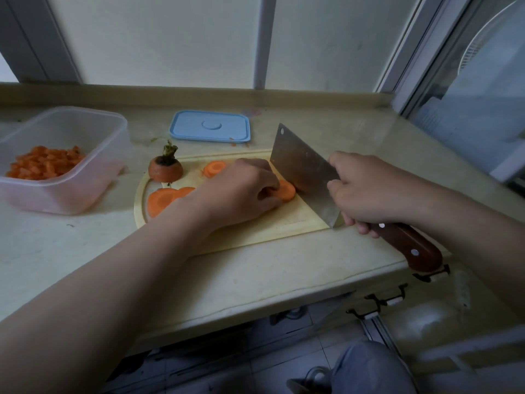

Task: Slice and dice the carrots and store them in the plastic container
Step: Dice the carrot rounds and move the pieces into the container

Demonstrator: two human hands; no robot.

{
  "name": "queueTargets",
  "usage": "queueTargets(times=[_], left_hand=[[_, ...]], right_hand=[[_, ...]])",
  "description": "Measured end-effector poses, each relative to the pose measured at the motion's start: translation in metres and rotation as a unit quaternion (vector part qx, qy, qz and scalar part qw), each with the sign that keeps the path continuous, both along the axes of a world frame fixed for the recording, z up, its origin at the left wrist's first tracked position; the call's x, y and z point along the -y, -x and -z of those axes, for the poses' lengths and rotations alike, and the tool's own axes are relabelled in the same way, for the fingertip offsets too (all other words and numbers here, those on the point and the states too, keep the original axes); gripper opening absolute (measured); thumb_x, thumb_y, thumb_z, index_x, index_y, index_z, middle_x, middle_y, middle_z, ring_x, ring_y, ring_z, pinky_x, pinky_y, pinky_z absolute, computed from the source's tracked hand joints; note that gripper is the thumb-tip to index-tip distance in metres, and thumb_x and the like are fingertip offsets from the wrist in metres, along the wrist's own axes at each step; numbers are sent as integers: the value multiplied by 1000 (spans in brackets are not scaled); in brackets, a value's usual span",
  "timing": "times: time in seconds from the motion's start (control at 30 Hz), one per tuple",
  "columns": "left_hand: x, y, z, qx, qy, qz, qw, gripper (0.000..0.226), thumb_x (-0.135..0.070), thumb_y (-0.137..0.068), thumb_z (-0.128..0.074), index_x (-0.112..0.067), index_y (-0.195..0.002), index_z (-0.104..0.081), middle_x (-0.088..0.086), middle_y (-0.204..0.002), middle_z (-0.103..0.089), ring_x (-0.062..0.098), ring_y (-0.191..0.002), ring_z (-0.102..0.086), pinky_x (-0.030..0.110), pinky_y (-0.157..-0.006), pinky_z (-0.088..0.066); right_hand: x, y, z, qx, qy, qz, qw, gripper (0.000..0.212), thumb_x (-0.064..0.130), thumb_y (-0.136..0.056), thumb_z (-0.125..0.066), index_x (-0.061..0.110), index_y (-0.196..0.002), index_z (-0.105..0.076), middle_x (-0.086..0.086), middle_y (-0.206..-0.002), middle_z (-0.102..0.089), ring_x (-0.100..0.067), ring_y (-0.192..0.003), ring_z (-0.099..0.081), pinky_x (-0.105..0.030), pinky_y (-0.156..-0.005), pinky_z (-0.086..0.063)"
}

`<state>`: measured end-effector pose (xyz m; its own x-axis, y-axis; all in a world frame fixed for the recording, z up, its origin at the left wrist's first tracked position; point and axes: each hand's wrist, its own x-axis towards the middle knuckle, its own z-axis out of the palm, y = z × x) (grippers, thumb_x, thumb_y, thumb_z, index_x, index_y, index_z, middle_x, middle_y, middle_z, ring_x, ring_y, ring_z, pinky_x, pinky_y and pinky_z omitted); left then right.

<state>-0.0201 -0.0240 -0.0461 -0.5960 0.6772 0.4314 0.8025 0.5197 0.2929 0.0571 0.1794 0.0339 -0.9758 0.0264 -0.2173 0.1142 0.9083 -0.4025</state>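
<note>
My left hand [241, 189] pinches carrot slice [285, 191] on cutting board [264, 228]; my right hand [366, 191] grips cleaver [305, 172], blade beside slice.

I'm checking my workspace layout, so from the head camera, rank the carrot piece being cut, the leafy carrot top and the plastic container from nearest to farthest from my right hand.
1. The carrot piece: just left of the right hand, against the knife.
2. The carrot top: on the cutting board's left end.
3. The plastic container: farthest left, off the board.
</note>
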Motion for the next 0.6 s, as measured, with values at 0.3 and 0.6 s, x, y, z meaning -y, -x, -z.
queueTargets(times=[0.3, 0.6], left_hand=[[-2, -2, 4, 12, -15, 0, 1000, 12, -21, -87, -73, -11, -91, -77, 5, -94, -66, 20, -78, -61, 37, -72, -50], [-6, -3, 8, 20, -12, -28, 999, 24, -33, -94, -64, -13, -92, -77, 4, -96, -62, 19, -80, -59, 37, -72, -49]], right_hand=[[8, 4, 4, -21, 1, 11, 1000, 8, 16, -103, -40, 16, -106, -48, -22, -78, -69, -21, -45, -60, -32, -44, -52], [-1, -1, -8, -23, 6, 34, 999, 14, 16, -107, -41, 14, -119, -48, -21, -75, -71, -18, -41, -59, -30, -43, -51]])
